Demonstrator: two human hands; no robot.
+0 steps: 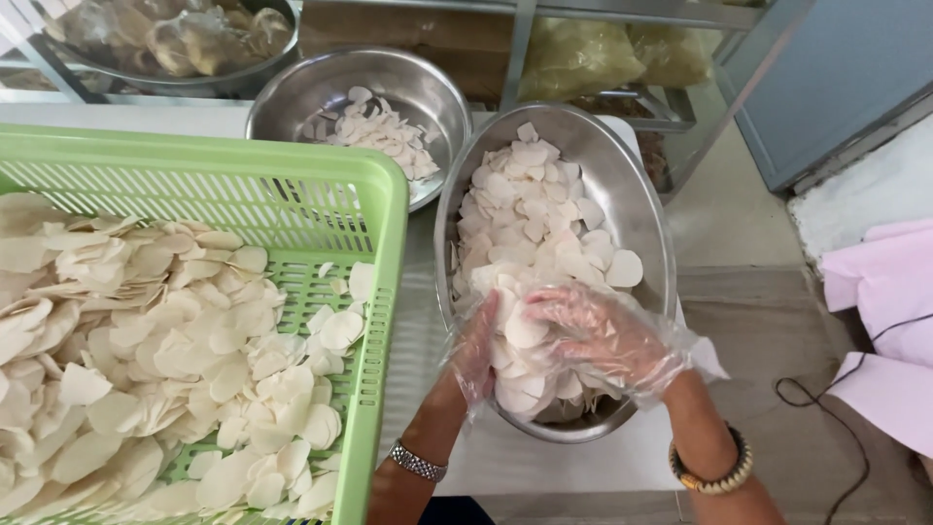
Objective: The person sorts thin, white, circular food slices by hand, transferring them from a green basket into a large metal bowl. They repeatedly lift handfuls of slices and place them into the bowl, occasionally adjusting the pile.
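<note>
Together, left hand [478, 350] and right hand [593, 335], gloved, cup thin white slices [520, 331] inside the steel bowl [649, 219]; light, brittle, best scooped from beneath.

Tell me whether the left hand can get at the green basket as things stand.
Probably yes: the left hand is in the oval steel bowl, right beside the green basket, whose top is open, with nothing between them.

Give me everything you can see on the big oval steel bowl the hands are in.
The shiny oval stainless-steel bowl sits on the white tabletop, right of the green plastic basket. It holds a heap of thin pale round chips. Both gloved hands, left hand and right hand, dig into the near end.
</note>
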